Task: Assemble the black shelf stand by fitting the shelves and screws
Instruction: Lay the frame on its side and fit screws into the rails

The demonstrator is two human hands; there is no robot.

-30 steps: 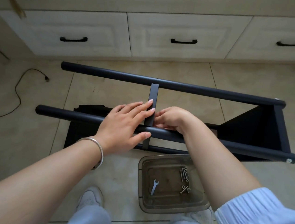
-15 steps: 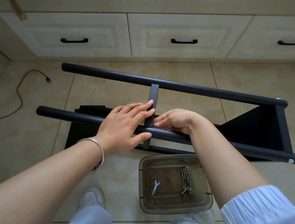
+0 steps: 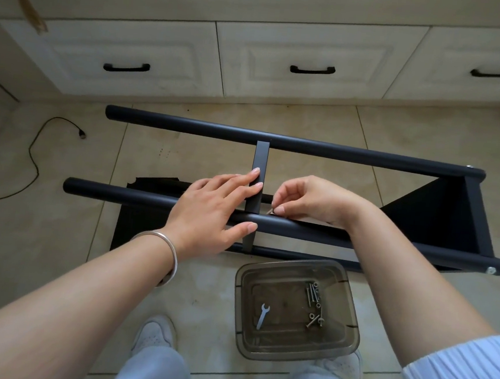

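Pinching a screw point(image 3: 271, 211) in our right grip point(image 3: 308, 199), we are steadying the crossbar point(image 3: 259, 163) with flat left fingers point(image 3: 237, 182); one shelf point(image 3: 439, 218) is fitted at center right, spare screws point(image 3: 314, 303) remaining in the tray point(image 3: 348, 328).

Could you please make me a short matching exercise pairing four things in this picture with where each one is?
Things:
1. wrench
2. left hand
3. right hand
4. cable

Places:
A. lying on the floor tiles at the left
B. pinching a small screw beside the crossbar
C. inside the clear tub
D. spread flat over the near black tube

Pairs: 1-C, 2-D, 3-B, 4-A
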